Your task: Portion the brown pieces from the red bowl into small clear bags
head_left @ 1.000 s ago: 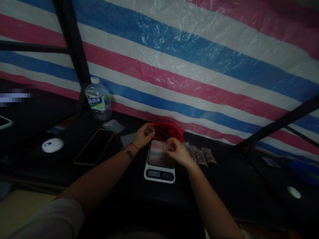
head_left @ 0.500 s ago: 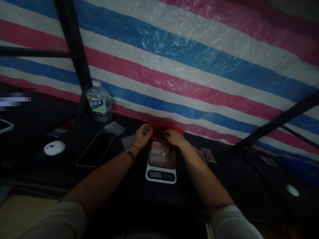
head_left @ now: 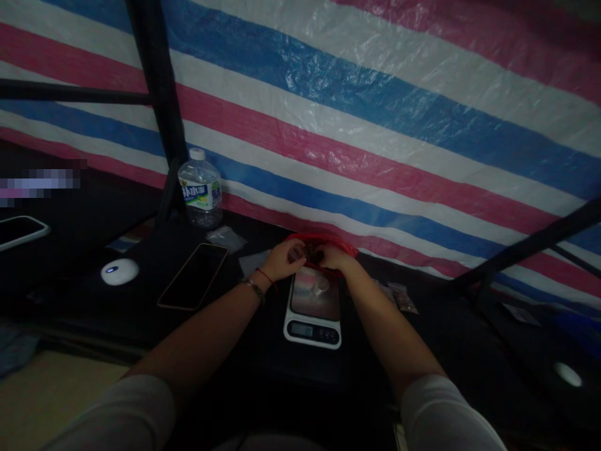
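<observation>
A red plastic bag (head_left: 345,243) lies spread at the far side of the table, with small dark brown pieces (head_left: 312,252) in it. My left hand (head_left: 282,258) is at the bag's left side, fingers curled round what looks like a small clear plastic bag (head_left: 296,253). From the right, my right hand (head_left: 332,257) reaches into the red bag, its bent fingertips down among the brown pieces and partly hidden. Just in front stands a white kitchen scale (head_left: 313,338) with a lit display. A small round clear cup (head_left: 320,286) sits on its shiny plate.
To the left lie a dark phone (head_left: 193,277), a white rounded device (head_left: 119,272) and flat clear bags (head_left: 226,238). A large clear bottle (head_left: 203,194) stands behind them. Filled small bags (head_left: 402,297) lie right of my forearm. Striped sheeting (head_left: 328,125) and dark frame posts (head_left: 157,81) close off the back.
My left hand has moved in over the red bag's opening, closer to my right hand. My right hand stays among the brown pieces. The whole view has shifted slightly.
</observation>
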Tool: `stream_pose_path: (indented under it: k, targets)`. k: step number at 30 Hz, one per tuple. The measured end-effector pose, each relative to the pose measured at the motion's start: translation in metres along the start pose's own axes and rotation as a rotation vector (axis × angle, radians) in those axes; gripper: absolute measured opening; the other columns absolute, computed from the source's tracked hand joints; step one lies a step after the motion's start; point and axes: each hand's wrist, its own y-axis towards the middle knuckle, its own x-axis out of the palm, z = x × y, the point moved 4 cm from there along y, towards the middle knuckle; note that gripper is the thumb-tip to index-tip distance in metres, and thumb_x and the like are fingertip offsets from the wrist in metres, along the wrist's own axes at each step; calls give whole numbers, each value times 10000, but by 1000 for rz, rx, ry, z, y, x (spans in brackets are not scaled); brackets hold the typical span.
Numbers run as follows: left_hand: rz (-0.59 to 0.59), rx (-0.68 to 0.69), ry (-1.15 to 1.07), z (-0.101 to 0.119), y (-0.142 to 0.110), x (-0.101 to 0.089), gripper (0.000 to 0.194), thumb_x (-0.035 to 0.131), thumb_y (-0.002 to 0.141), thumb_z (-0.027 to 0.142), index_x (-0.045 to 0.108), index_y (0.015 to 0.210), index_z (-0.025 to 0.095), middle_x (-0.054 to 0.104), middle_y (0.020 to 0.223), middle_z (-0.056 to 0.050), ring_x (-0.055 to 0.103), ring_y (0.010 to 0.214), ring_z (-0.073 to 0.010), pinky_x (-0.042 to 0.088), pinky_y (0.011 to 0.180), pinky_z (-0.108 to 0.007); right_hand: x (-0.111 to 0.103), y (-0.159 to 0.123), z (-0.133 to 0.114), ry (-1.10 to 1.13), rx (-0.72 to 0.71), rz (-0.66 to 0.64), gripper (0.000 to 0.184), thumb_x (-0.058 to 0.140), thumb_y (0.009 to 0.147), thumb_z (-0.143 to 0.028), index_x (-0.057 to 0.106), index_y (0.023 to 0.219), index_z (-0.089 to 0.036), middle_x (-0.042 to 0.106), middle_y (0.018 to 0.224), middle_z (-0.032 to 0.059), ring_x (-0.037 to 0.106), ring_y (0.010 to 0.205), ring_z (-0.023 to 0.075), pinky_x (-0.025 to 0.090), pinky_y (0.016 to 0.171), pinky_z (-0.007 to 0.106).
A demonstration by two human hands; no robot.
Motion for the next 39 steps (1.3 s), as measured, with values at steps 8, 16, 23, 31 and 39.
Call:
stream_pose_path:
  k: [8, 16, 23, 31, 39]
  targets:
    - [-361, 37, 249, -6, 6, -16, 225, 648, 681, 293, 676, 898, 241, 689, 848, -8, 642, 767, -194, 477, 708, -278, 5, 0, 5, 53, -24, -2, 289, 611, 739, -128, 737, 983, -216, 737, 972, 49, 674, 857, 193, 495, 768, 235]
    - [-339, 152, 291, 19, 7, -13, 558, 739, 645, 528, 651, 1121, 250, 676, 1136, -76, 611, 1050, -286, 419, 941, -373, 0, 6, 13, 85, 15, 35, 261, 572, 753, -76, 752, 898, -197, 746, 915, 44, 673, 793, 165, 473, 685, 209]
    - [-516, 261, 393, 58, -5, 26, 526, 737, 643, 534, 663, 1085, 259, 700, 996, -68, 613, 964, -288, 419, 889, -401, -3, 5, 26, 233, 97, 192, 300, 565, 789, -81, 718, 1016, -201, 734, 1009, 52, 673, 887, 169, 488, 767, 231]
    - [-293, -3, 488, 31, 6, 23, 203, 625, 750, 331, 644, 897, 193, 681, 918, -79, 622, 859, -241, 456, 748, -336, 7, -9, 6, 172, -47, 104, 363, 683, 786, -279, 679, 1141, -203, 709, 1097, 89, 667, 954, 217, 489, 815, 265]
    - [-357, -135, 603, 9, 45, 35, 191, 566, 783, 311, 674, 841, 165, 697, 888, -90, 642, 840, -216, 468, 747, -298, 15, -4, 3, 36, -113, 137, 260, 592, 828, -191, 717, 1056, -170, 714, 1077, 111, 671, 926, 205, 474, 784, 243]
